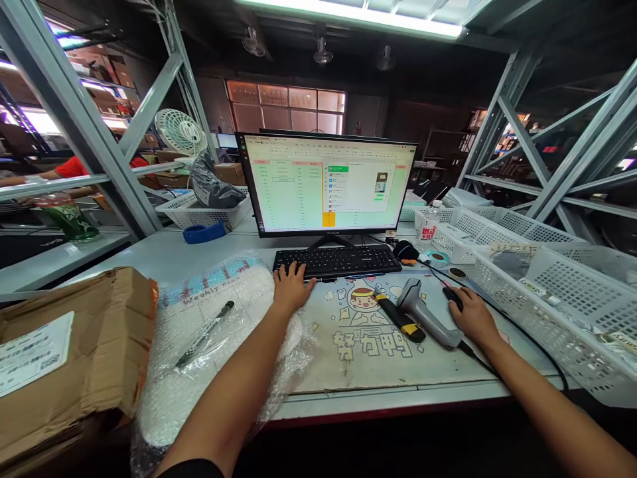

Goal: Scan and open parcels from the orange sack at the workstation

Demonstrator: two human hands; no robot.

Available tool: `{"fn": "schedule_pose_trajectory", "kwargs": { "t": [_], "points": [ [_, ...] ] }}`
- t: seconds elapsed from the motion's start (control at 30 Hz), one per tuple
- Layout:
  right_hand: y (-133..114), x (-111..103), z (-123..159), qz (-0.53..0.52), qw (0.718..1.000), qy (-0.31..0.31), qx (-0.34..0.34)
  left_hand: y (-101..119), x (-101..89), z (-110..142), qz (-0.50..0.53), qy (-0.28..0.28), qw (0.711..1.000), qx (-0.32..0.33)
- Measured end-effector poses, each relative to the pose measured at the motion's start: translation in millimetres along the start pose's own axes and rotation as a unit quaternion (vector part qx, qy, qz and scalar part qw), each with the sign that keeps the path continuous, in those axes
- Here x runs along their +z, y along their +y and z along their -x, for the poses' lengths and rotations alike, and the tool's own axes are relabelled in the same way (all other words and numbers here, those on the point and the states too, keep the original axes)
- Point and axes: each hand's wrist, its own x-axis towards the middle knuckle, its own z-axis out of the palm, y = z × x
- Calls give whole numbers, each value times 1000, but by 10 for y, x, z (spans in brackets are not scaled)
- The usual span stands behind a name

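Note:
My left hand (290,285) rests with spread fingers on the left end of the black keyboard (338,260). My right hand (472,316) is curled over a black mouse (452,296) on the printed desk mat (368,338). A grey barcode scanner (423,312) lies on the mat just left of my right hand, beside a yellow-and-black utility knife (398,317). The monitor (326,184) behind the keyboard shows a spreadsheet with a chat window.
Bubble wrap (209,332) with a pen (205,334) on it lies at my left, next to an open cardboard box (64,358). White mesh baskets (547,285) line the right side. A fan (180,131), a basket (199,211) and a blue tape dispenser (204,232) stand at the back left. A person's arm (30,178) shows far left.

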Motion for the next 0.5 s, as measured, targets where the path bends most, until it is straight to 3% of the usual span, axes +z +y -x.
{"fn": "schedule_pose_trajectory", "kwargs": {
  "t": [0.5],
  "points": [
    [32, 44, -18, -5, 1000, 1, -3, 6, -4, -1, 1, 0, 1000, -2]
  ]
}}
